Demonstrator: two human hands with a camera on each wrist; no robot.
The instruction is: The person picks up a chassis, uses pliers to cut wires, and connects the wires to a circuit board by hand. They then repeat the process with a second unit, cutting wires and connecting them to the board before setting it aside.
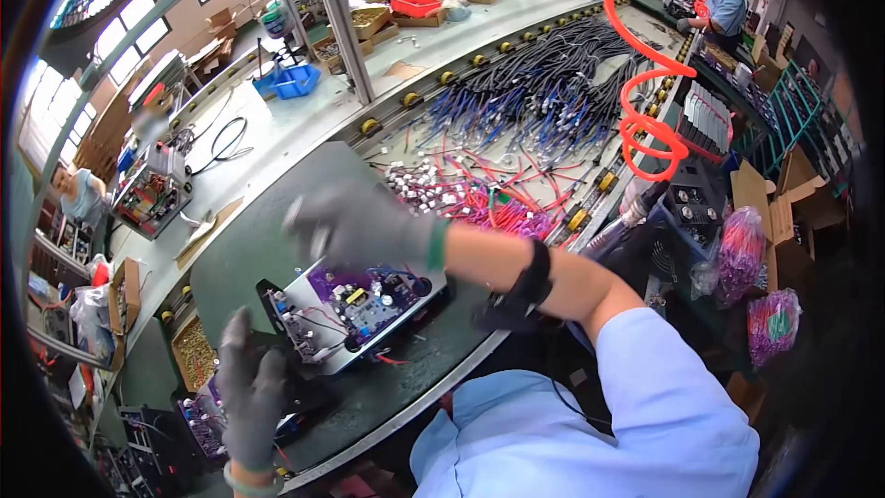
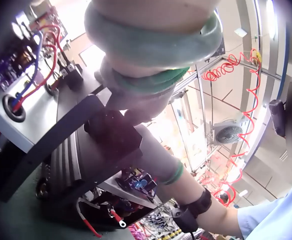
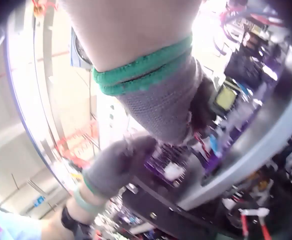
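My gloved right hand is blurred in the head view, raised over an opened device chassis with its fingers toward the left. A purple circuit board with a yellow-topped transformer shows beside that hand in the right wrist view; I cannot tell what its fingers hold. My gloved left hand is at the lower left, beside a black metal panel, its fingers mostly straight and pointing up. A second purple board lies left of this hand. In the left wrist view, red and blue wires pass through a grommet.
A box of small brass-coloured parts stands left of the chassis. Beyond it, cable bundles and red and purple wires cover the line. A coiled red air hose hangs at the right. Other people work farther off.
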